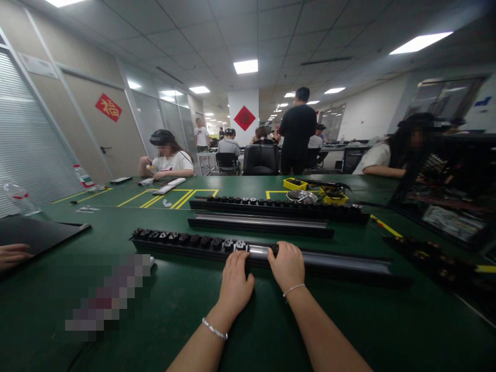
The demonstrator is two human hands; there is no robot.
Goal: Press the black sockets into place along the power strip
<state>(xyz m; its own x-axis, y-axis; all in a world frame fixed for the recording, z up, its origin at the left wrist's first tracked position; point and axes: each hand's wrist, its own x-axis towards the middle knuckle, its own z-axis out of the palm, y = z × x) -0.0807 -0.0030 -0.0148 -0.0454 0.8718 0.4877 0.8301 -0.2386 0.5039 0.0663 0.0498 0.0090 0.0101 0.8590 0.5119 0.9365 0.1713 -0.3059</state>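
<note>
A long black rail (349, 262) with a shiny metal channel lies across the green table in front of me. Its left half holds a row of several small dark parts (196, 241). My left hand (235, 281) rests with its fingertips on the lighter part (241, 246) at the right end of that row, thumb apart. My right hand (287, 266) has its fingers closed round a small black part (275, 250) on the channel, just right of a bare shiny stretch. Its fingertips are partly hidden.
Behind lie a bare rail (263, 223) and a filled rail (279, 206). Yellow trays (295, 184) and a metal bowl (302, 196) stand farther back. A person's hand (14, 256) is at the left edge; dark parts (437, 258) lie right.
</note>
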